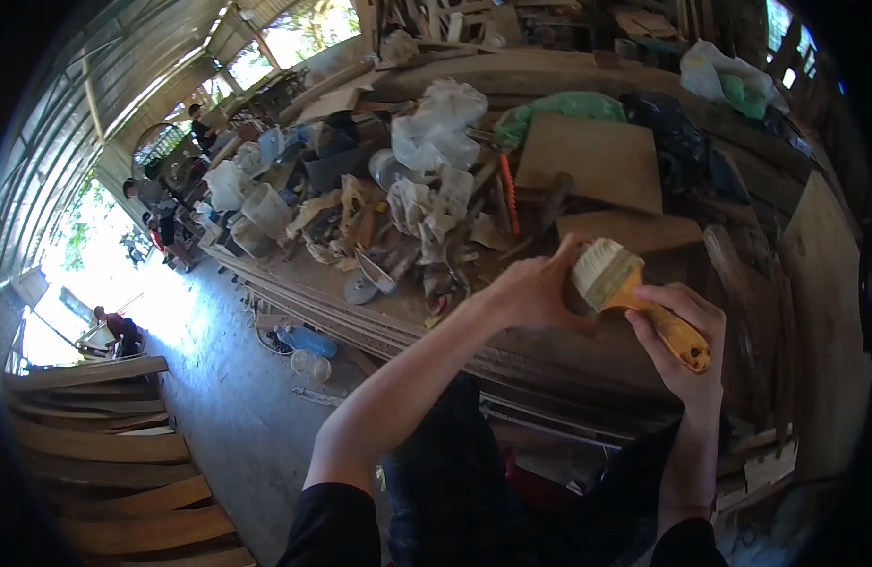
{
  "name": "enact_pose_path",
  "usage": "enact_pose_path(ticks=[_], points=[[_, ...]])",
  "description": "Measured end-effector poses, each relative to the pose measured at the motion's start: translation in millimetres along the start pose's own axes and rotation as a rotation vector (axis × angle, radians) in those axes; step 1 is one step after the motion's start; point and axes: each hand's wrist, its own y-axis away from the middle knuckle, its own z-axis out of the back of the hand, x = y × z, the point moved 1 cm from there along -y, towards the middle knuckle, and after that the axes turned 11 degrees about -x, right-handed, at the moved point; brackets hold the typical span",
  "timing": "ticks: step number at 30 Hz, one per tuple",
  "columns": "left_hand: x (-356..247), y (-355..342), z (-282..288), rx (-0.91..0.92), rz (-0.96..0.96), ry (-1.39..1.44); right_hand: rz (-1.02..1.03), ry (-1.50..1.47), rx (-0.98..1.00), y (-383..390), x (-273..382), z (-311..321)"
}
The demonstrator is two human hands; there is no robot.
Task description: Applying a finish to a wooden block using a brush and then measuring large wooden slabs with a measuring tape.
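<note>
A wide paintbrush [628, 295] with an orange-yellow handle and pale bristles is held up in front of me, over the cluttered bench. My right hand [689, 333] grips it around the handle near the metal band, its bristle end tilted up to the left. Beside the bristles, my left hand [542, 291] curves with thumb and fingers apart. Whether its fingertips touch the brush I cannot tell. Beyond the hands, a brown board [592, 161] and an orange-red toothed strip [509, 194] lie on the pile.
Plastic bags [440, 128], white tubs [266, 210] and scraps cover the bench [398, 307]. Wooden planks [124, 477] are stacked at lower left. A blue bottle [307, 341] lies on the concrete floor [228, 397]. A tall board [823, 321] leans at right. Several people [157, 203] are farther off at left.
</note>
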Motion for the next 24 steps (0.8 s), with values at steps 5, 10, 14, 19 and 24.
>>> enact_pose_path(ticks=[5,10,14,19,24], points=[[20.0,6.3,7.2,0.033,-0.023,-0.027,0.017,-0.041,0.044,-14.1,-1.6,-0.5],[20.3,-3.3,2.4,0.123,0.111,0.024,-0.019,-0.082,0.038,-12.4,-27.8,4.0],[28.7,-4.3,-12.0,0.034,0.069,-0.067,0.042,-0.068,0.058,-7.2,-32.4,10.5],[25.4,-4.8,-9.8,-0.006,-0.048,-0.113,0.025,-0.071,0.242,-9.1,-28.1,34.7],[22.3,-8.0,-9.9,-0.015,-0.056,-0.127,0.16,0.072,-0.024,-12.2,-35.4,18.3]])
